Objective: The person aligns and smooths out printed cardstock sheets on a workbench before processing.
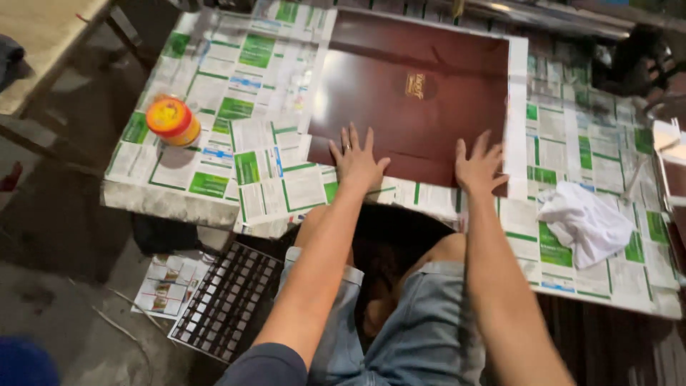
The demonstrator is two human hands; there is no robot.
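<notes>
The left hand (pixel 356 159) lies flat, palm down with fingers spread, on the near edge of a dark maroon sheet (pixel 414 93); it grips nothing and only presses on the glossy surface. The right hand (pixel 477 166) rests the same way just beside it, fingers splayed and open, near the sheet's near right corner. Both forearms reach out from the near edge of the bench (pixel 171 204).

The maroon sheet is large and rectangular, with a small gold emblem (pixel 416 86) near its middle, and it lies across the middle of the bench toward the far edge. A strip of white paper (pixel 516 107) shows along its right side. The bench top is covered with printed green and white paper sheets (pixel 236 78).

Near the left edge stands a round tub with an orange and yellow lid (pixel 172 120), well apart from the hands. Toward the near right corner lies a crumpled white cloth (pixel 586 221).

Below the bench edge, the person's knees in light denim shorts (pixel 421 322) show, and on the floor (pixel 57 286) to the left lies a dark grid-like panel (pixel 225 300) beside more printed paper.
</notes>
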